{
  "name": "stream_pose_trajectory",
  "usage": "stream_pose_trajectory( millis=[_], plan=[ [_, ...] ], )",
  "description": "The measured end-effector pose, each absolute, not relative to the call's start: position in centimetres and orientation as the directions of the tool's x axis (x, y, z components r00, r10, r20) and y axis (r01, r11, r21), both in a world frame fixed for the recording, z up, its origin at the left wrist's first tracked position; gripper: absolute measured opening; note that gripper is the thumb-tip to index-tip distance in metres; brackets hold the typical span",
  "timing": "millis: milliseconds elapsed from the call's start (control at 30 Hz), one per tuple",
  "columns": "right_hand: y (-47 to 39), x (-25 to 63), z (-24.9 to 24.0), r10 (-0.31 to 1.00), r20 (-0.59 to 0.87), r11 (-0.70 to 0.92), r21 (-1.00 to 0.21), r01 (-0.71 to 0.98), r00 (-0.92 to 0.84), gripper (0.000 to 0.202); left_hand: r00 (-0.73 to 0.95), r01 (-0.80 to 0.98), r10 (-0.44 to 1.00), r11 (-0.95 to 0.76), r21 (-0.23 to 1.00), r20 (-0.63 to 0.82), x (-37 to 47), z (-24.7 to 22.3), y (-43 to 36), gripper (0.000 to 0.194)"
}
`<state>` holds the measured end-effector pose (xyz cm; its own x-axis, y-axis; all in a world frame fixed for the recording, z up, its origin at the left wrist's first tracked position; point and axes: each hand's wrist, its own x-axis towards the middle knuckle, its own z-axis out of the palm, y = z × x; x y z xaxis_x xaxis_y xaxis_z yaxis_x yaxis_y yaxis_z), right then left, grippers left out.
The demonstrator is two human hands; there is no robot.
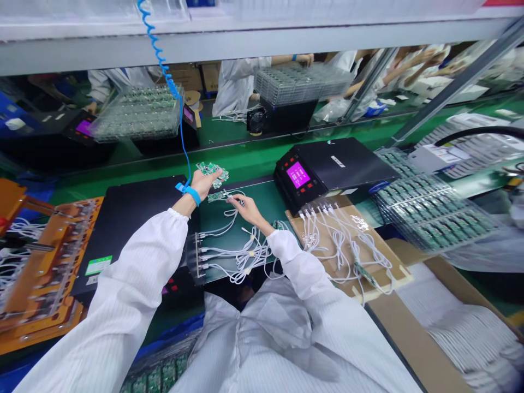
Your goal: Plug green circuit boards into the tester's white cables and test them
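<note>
Several small green circuit boards [210,169] are gathered in my left hand [202,183], which is closed around them and wears a blue wrist strap [192,194] with a coiled cord. Just below it, my right hand [245,210] pinches the plug end of a white cable [237,195]. That plug meets the end of one more circuit board [216,196]; whether it is fully seated I cannot tell. More white cables [245,256] run from a black box [143,213] on the left, lying in loose loops below my right hand.
A black tester [298,173] with a magenta screen stands right of my hands, its white cables over a cardboard sheet [382,256]. Clear trays of boards [434,210] lie far right. An orange fixture [61,273] is at left. People in white work across the bench.
</note>
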<state>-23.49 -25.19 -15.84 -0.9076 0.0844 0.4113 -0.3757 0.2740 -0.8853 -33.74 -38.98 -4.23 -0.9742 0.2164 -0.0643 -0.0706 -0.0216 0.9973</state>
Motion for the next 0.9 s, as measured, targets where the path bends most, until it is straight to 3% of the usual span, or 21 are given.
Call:
stream_pose_trajectory(
  millis=[100,200,600,900],
  plan=[
    [-24.4,-22.9,-14.5,0.166,0.282,0.006,-0.959,-0.285,-0.945,0.054,-0.957,-0.012,0.291,-0.061,0.998,0.006,-33.1,-4.0,-38.8,0.037],
    [-23.8,-22.7,-13.4,0.200,0.234,-0.104,-0.960,-0.258,-0.951,0.065,-0.945,-0.025,0.326,-0.094,0.995,0.007,-32.5,-3.5,-38.5,0.038],
    [-24.2,-21.9,-11.5,0.215,0.290,0.116,-0.956,-0.270,-0.933,0.066,-0.927,0.064,0.367,-0.048,0.997,0.078,-31.8,-2.8,-38.5,0.035],
    [-24.0,-22.1,-11.6,0.227,0.308,0.120,-0.950,-0.287,-0.924,0.064,-0.929,0.054,0.362,-0.052,0.997,0.069,-31.9,-2.9,-38.4,0.036]
  ],
)
